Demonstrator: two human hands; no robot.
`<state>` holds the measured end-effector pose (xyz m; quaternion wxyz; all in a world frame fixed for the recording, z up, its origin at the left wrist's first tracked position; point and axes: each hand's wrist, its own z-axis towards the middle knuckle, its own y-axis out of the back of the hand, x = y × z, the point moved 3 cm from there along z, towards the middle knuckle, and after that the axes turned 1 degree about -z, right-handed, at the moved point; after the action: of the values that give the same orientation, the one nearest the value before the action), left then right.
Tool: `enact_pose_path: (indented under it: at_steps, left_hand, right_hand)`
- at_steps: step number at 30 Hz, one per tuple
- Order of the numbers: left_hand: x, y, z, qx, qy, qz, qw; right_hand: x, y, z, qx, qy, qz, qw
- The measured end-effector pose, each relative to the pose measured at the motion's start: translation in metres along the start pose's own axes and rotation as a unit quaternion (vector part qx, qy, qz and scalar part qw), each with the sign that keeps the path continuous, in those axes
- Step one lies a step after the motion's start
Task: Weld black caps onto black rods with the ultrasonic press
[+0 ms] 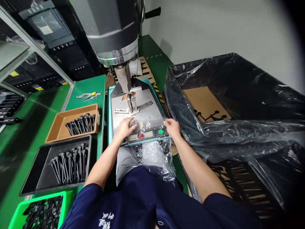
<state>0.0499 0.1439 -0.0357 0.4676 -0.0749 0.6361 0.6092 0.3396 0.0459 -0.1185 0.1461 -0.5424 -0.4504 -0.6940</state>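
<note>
My left hand [126, 128] rests over the left front of the machine's metal base plate [147, 116], thumb and fingers apart, holding nothing. At the right front edge my right hand [172, 128] has its fingers stretched out to the left, beside the clear plastic film [154, 149] and just above a green button [160, 131]. That film covers the front panel with a red button [141, 136] and hangs down over my lap. Behind my hands a black-headed stem part [130, 97] stands upright in a small metal fixture [134, 106], under the press's welding-type head [123, 78].
To the left are a brown tray [57, 127] and a black tray [35, 171] of black stem parts, and a green bin [17, 213] of small black pieces. Pliers [87, 95] lie behind. A plastic-lined box [233, 86] with cardboard and stem parts stands right.
</note>
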Motion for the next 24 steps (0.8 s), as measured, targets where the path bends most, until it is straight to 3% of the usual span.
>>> enact_pose_path:
  at_steps: [3, 9, 11, 15, 18, 21, 23, 24]
  left_hand:
    - [-0.004, -0.002, 0.000, 0.057, -0.032, 0.077, 0.995]
    - [-0.038, 0.012, 0.029, 0.023, -0.105, 0.005, 0.994]
    - [-0.045, 0.015, 0.041, 0.040, -0.081, -0.038, 0.995]
    - [-0.050, 0.028, 0.057, 0.144, -0.017, -0.162, 0.976]
    - [-0.053, 0.055, 0.060, 0.155, 0.001, -0.268, 0.951]
    - [-0.052, 0.087, 0.060, 0.127, 0.017, -0.321, 0.938]
    - [-0.046, 0.104, 0.061, 0.114, 0.035, -0.342, 0.932]
    - [-0.041, 0.110, 0.062, 0.110, 0.048, -0.347, 0.930]
  right_hand:
    - [0.031, 0.011, 0.002, -0.020, 0.066, 0.012, 0.998]
    - [0.109, 0.021, 0.013, 0.052, 0.174, 0.058, 0.982]
    - [0.137, 0.018, 0.022, 0.071, 0.195, 0.077, 0.975]
    - [0.180, 0.013, 0.047, 0.109, 0.233, 0.111, 0.960]
    - [0.182, 0.013, 0.068, 0.139, 0.183, 0.126, 0.965]
    - [0.152, 0.009, 0.077, 0.232, 0.014, 0.080, 0.969]
    - [0.131, 0.001, 0.071, 0.342, -0.081, 0.095, 0.931]
    - [0.125, -0.003, 0.067, 0.385, -0.095, 0.129, 0.909]
